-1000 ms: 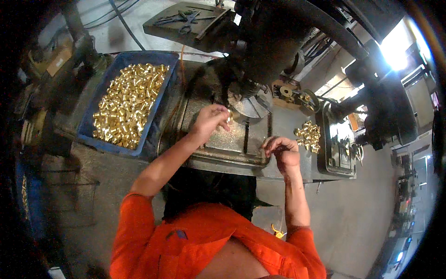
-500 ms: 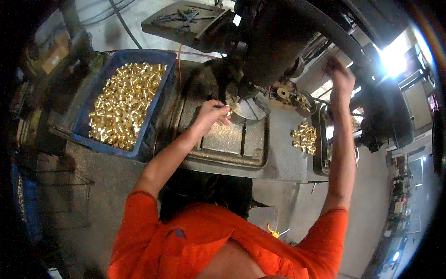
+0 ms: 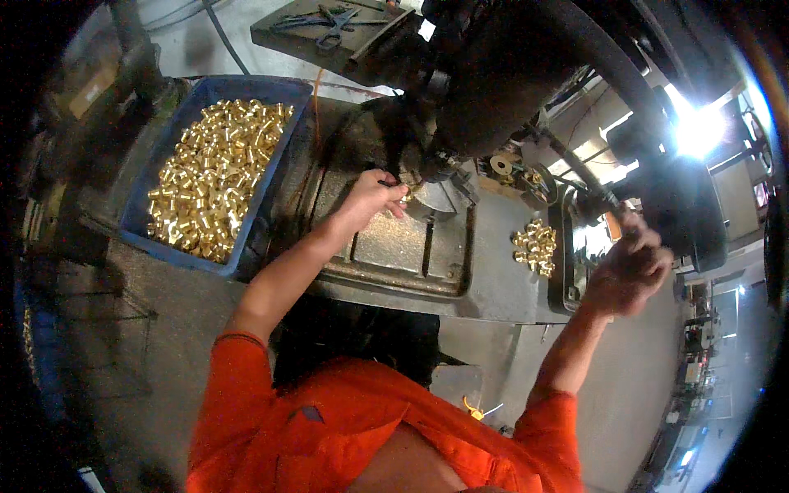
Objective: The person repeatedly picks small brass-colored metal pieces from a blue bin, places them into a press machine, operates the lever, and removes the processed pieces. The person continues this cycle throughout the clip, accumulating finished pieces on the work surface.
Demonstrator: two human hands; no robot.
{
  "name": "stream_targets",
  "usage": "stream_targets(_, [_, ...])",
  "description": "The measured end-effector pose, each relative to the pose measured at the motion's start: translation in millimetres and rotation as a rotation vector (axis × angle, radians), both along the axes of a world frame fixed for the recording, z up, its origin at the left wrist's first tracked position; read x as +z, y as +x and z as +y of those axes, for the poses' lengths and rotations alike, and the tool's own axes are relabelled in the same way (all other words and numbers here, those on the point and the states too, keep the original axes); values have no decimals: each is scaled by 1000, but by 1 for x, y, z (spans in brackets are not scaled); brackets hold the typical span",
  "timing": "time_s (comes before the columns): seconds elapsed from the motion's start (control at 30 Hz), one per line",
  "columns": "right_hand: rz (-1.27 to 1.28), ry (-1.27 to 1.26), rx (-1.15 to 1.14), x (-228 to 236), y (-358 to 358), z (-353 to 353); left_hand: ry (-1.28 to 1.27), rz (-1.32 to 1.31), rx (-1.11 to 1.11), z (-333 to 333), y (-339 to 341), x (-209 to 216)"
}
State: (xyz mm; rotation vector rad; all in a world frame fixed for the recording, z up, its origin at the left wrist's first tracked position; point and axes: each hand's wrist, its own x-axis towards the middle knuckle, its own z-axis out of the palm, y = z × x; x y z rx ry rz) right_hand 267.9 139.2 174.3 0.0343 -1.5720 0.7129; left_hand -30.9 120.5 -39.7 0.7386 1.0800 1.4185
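While the machine table carries the work, each part reads as follows.

Left hand: the left hand (image 3: 371, 197) stays at the rear edge of the machine table (image 3: 394, 246), under the dark machine head (image 3: 509, 74); its fingers pinch a small brass piece (image 3: 408, 195) against the round fixture (image 3: 440, 197), as in the frame half a second earlier.

Right hand: the right hand (image 3: 629, 271) has come down from high beside the machine head to a point off the table's right edge; its fingers are curled around a dark lever (image 3: 583, 177). Motion blur hides how tight the hold is.

Brass piece: held at the left fingertips, touching the fixture below the spindle.

Blue crate: a rectangular blue crate (image 3: 246, 238) stands just beside the table's left edge, filled with brass fittings (image 3: 214, 177); unchanged in place.

Loose pile: a small heap of brass fittings (image 3: 534, 246) lies near the table's right edge, between the fixture and the right hand.

Tool tray: a flat grey tray (image 3: 279, 33) with pliers (image 3: 325, 18) sits behind the machine, at the far left.

Sleeves: orange sleeves (image 3: 238, 386) cover both upper arms.
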Motion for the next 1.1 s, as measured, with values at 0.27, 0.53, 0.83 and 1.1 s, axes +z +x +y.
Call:
stream_targets(0.27, [143, -107, -248, -81, -5, -25, -18, 42, 28, -3, 0, 5])
stream_targets(0.53, [-19, -11, -297, -36, 3, -11, -28, -43, 136, -11, 3, 3])
stream_targets(0.83, [-160, -314, -464, 105, -4, 58, 639, 1462, 455, -23, 18, 12])
stream_targets(1.1, [-102, 162, -276, 28, -4, 22, 722, 1602, 360, -27, 14, 11])
